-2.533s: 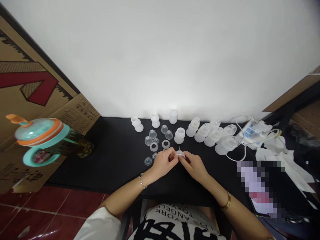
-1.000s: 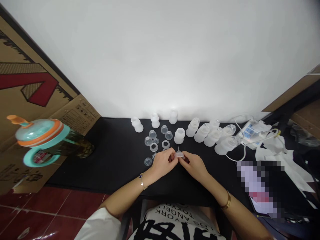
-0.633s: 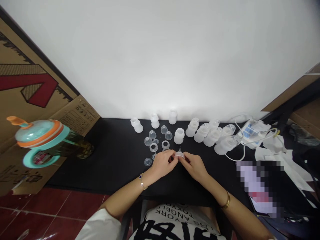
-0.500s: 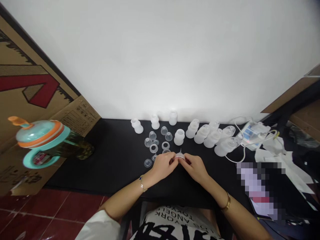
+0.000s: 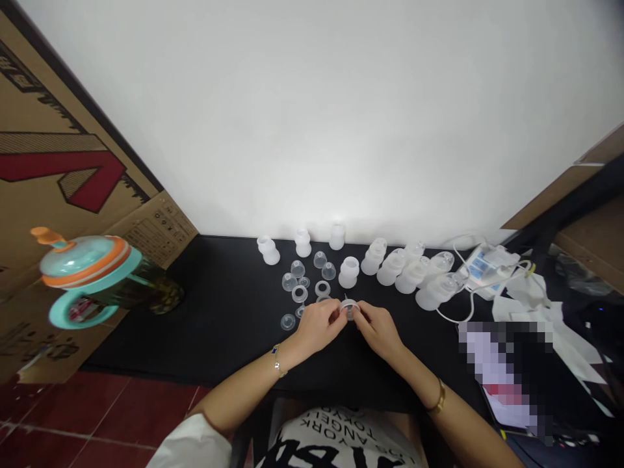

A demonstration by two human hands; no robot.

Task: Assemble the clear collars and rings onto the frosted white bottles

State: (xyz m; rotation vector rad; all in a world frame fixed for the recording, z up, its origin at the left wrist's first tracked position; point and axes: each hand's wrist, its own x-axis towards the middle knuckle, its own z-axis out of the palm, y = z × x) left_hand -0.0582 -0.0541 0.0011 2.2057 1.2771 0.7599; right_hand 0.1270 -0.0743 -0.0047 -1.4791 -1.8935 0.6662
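Translucent white ring (image 5: pixel 350 309) in my grip; frosted white silicone bottles (image 5: pixel 392 272) at centre right; matt black tabletop (image 5: pixel 219 325) beneath; teal-and-orange cup lid (image 5: pixel 85 261) at left; brown cardboard box (image 5: pixel 29 104) with red arrow, upper left; dark red floor tiles (image 5: pixel 141 409), lower left; white shirt (image 5: pixel 341 419) with black lettering, bottom centre

- Clear piece (image 5: pixel 350 309): mostly hidden by the fingers of the left hand (image 5: pixel 316 325) and right hand (image 5: pixel 380 330); shape unclear.
- Clear ring (image 5: pixel 322 299): near part hidden behind the left hand.
- Flat object, near right (image 5: pixel 502 377): pixelated, unidentifiable.
- Shirt (image 5: pixel 341 442): print cut off by the near edge.
- Cardboard box (image 5: pixel 49 162): cut off at left.
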